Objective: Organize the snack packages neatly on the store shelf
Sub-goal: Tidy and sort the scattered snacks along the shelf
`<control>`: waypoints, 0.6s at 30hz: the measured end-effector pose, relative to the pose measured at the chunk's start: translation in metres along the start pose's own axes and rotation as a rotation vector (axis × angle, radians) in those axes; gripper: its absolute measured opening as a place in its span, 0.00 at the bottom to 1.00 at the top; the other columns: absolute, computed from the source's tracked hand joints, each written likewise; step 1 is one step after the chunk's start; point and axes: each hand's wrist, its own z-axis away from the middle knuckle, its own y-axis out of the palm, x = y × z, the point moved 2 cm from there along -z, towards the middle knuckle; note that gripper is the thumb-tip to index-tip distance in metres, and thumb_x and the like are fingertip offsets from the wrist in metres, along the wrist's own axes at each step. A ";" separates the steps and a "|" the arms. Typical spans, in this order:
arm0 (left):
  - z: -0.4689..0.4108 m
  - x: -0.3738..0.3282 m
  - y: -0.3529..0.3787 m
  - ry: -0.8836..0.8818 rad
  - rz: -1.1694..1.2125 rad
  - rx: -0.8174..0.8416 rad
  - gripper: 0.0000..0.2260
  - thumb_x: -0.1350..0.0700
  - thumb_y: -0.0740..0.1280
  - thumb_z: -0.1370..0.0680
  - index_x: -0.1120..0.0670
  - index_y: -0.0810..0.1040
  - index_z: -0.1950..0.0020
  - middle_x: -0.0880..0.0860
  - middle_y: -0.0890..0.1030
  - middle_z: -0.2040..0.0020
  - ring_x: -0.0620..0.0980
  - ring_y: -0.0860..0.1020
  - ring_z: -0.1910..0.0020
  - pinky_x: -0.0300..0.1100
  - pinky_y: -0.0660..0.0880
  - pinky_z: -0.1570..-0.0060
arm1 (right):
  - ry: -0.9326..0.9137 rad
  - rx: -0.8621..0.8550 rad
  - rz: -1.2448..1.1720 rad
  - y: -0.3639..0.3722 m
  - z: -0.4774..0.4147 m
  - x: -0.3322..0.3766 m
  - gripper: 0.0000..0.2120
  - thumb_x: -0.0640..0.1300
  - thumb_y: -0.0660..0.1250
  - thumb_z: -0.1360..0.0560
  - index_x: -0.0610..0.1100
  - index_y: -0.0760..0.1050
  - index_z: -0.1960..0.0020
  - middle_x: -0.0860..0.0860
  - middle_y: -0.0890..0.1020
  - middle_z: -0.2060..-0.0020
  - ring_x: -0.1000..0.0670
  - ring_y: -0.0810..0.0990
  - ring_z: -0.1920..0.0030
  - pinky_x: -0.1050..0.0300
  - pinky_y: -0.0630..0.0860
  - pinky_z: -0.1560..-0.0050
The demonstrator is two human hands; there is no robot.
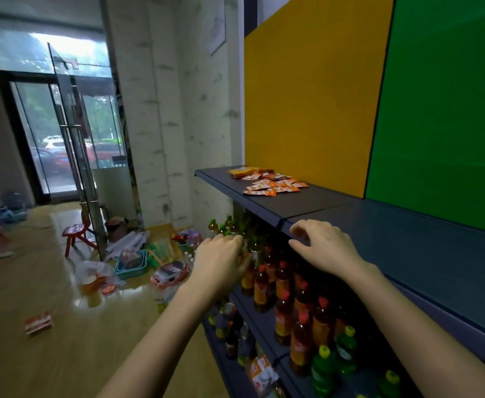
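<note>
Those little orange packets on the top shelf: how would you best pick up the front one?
I'd pinch the front orange sachet by its near edge, coming from the open aisle side of the top shelf. It lies flat, so there is nothing to wrap; other sachets crowd its far side, and the yellow back panel blocks the rear.

We are in a small shop: shelving (278, 206) stocked with bottled drinks (281, 285) (snack packets (272, 183) on top), glass entrance door (71, 139) far left.
</note>
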 end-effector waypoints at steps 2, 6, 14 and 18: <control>-0.021 0.024 0.014 -0.024 0.020 -0.025 0.15 0.44 0.56 0.21 0.52 0.74 0.46 0.50 0.80 0.48 0.51 0.76 0.46 0.44 0.71 0.51 | 0.003 0.003 -0.013 0.013 -0.035 0.004 0.16 0.55 0.60 0.23 0.53 0.71 0.36 0.54 0.77 0.39 0.49 0.75 0.40 0.54 0.72 0.47; -0.057 0.067 0.045 -0.039 0.033 0.005 0.15 0.43 0.57 0.21 0.51 0.74 0.43 0.50 0.79 0.46 0.50 0.76 0.44 0.44 0.71 0.50 | 0.002 0.028 -0.041 0.043 -0.100 0.014 0.15 0.55 0.61 0.23 0.53 0.72 0.38 0.55 0.78 0.42 0.50 0.76 0.42 0.53 0.73 0.48; -0.144 0.178 0.112 -0.047 0.072 0.007 0.15 0.44 0.57 0.21 0.53 0.75 0.46 0.50 0.80 0.47 0.51 0.76 0.44 0.45 0.72 0.51 | 0.068 0.019 -0.013 0.108 -0.223 0.034 0.15 0.55 0.62 0.24 0.53 0.73 0.39 0.55 0.78 0.42 0.50 0.77 0.42 0.52 0.74 0.47; -0.193 0.238 0.144 -0.009 0.093 0.028 0.15 0.43 0.57 0.22 0.52 0.75 0.46 0.51 0.80 0.48 0.52 0.76 0.45 0.45 0.72 0.52 | 0.110 -0.016 0.001 0.133 -0.287 0.052 0.14 0.54 0.63 0.24 0.52 0.74 0.40 0.53 0.79 0.44 0.50 0.77 0.43 0.55 0.72 0.51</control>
